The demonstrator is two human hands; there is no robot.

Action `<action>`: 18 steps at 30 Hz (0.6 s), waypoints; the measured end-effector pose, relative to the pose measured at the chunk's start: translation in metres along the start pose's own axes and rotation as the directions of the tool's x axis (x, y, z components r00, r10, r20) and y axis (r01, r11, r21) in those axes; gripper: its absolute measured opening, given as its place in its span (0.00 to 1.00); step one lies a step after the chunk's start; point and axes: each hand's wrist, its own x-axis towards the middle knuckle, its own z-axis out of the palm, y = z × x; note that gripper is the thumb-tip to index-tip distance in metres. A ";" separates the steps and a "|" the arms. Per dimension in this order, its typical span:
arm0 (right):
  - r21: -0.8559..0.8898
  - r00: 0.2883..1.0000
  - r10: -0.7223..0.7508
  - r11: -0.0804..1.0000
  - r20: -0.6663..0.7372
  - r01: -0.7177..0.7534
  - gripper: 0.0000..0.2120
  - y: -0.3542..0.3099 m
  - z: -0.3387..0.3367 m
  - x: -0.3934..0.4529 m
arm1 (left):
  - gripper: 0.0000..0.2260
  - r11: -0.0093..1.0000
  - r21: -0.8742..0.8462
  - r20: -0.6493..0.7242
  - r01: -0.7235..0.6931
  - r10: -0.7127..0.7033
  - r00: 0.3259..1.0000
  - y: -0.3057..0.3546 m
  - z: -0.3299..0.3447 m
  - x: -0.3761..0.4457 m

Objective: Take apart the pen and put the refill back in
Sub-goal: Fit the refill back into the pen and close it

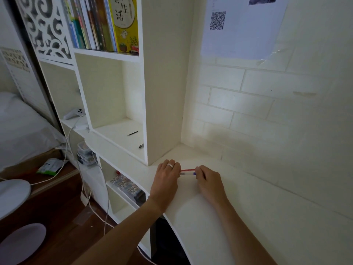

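Seemingly mid-disassembly, the left hand (166,175) and right hand (208,179) pinch the pen (188,174) beside a red pen (187,170), its refill unseen.

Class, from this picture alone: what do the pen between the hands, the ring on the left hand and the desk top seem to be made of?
Pen: probably clear plastic, since a dark refill shows through the barrel; blue end piece.
Ring: likely polished metal, silvery with a bright glint.
Desk top: white, matte, smooth, seemingly laminated board; its core is hidden.

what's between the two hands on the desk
In the head view, a thin red pen and a clear pen with a blue end span between the left hand and right hand.
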 end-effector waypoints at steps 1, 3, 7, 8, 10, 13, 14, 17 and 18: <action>-0.009 1.000 0.015 1.000 -0.011 -0.015 0.20 0.000 0.001 0.000 | 0.13 1.000 -0.002 0.001 -0.001 0.001 1.000 0.000 0.000 0.000; 0.004 0.998 0.047 0.999 -0.028 -0.047 0.22 -0.002 0.002 0.001 | 0.13 1.000 -0.003 -0.004 0.000 0.000 1.000 0.001 0.000 -0.001; 0.020 1.000 0.030 0.999 -0.007 -0.030 0.12 -0.006 -0.001 0.001 | 0.12 1.000 0.008 -0.011 0.013 -0.013 1.000 0.001 0.000 -0.001; 0.007 1.000 0.020 1.000 0.003 -0.020 0.10 -0.005 -0.001 0.000 | 0.13 1.000 0.012 -0.010 0.013 -0.013 1.000 0.001 0.000 0.000; -0.001 1.000 0.013 1.000 0.010 -0.013 0.13 -0.002 0.000 0.001 | 0.13 1.000 0.010 -0.005 0.011 -0.011 1.000 0.000 0.001 0.000; -0.004 1.000 0.004 1.000 -0.008 -0.004 0.18 0.002 0.002 0.001 | 0.13 1.000 -0.001 -0.002 -0.004 0.004 1.000 -0.002 0.002 0.000; -0.004 1.000 0.002 1.000 -0.011 -0.002 0.19 0.002 0.002 0.001 | 0.13 1.000 -0.008 -0.004 -0.009 0.009 1.000 -0.002 0.002 0.000; -0.020 1.000 -0.014 1.000 -0.019 0.014 0.22 0.000 0.000 0.001 | 0.11 0.999 -0.026 -0.004 -0.033 0.033 0.999 -0.002 0.003 0.000; -0.024 1.000 -0.014 1.000 -0.022 0.014 0.22 0.000 -0.001 0.001 | 0.11 0.998 -0.027 -0.007 -0.049 0.049 0.999 -0.001 0.003 0.000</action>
